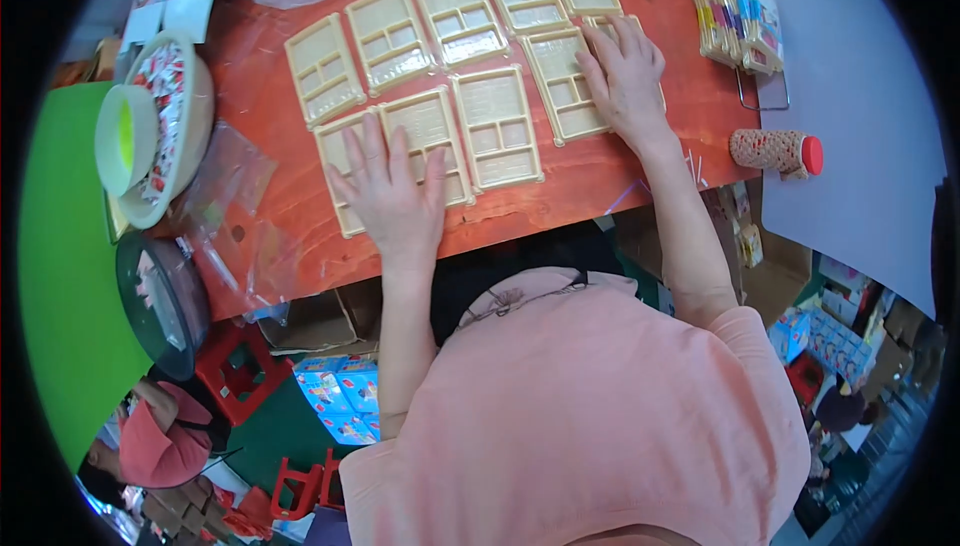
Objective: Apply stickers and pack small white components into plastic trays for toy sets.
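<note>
**Flat trays could slide off the table edge**

The red wooden table (640,161) carried two rows of cream compartment trays (497,127), lying edge to edge. The left hand (392,189) pressed flat, fingers spread, on the near-left trays by the table's front edge; a push there would likely have tipped one off. The right hand (625,76) lay open, fingers together, on the right trays, which could have nudged neighbours askew.

We see a roll of tape (127,138) left of the red table (640,171), a red-capped bottle (778,151) to its right.
</note>
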Action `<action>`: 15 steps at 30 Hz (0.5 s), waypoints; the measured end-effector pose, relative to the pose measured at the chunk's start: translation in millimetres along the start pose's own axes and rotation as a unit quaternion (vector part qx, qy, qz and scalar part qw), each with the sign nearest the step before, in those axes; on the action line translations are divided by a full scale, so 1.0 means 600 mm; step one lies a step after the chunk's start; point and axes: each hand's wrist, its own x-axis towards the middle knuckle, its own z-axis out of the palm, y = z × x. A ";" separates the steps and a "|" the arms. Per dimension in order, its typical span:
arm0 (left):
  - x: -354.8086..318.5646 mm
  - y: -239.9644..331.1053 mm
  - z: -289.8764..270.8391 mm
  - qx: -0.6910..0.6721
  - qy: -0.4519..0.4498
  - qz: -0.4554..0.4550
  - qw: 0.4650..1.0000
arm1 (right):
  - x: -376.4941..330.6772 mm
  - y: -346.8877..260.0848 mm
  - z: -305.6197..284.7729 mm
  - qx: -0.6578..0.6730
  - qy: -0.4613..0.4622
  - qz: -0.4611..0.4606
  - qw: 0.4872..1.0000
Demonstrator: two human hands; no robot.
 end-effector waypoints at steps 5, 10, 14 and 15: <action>-0.016 -0.004 -0.022 -0.018 0.085 -0.024 0.996 | 0.047 -0.015 0.002 0.056 0.029 0.014 0.998; 0.010 -0.071 -0.045 -0.038 0.128 -0.057 0.989 | 0.206 -0.074 0.029 0.226 0.031 -0.085 0.970; 0.048 -0.109 -0.050 -0.175 0.162 -0.137 0.962 | 0.277 -0.139 0.059 0.243 -0.131 -0.111 0.955; 0.056 -0.111 -0.047 -0.243 0.159 -0.156 0.944 | 0.283 -0.157 0.065 0.270 -0.156 -0.119 0.943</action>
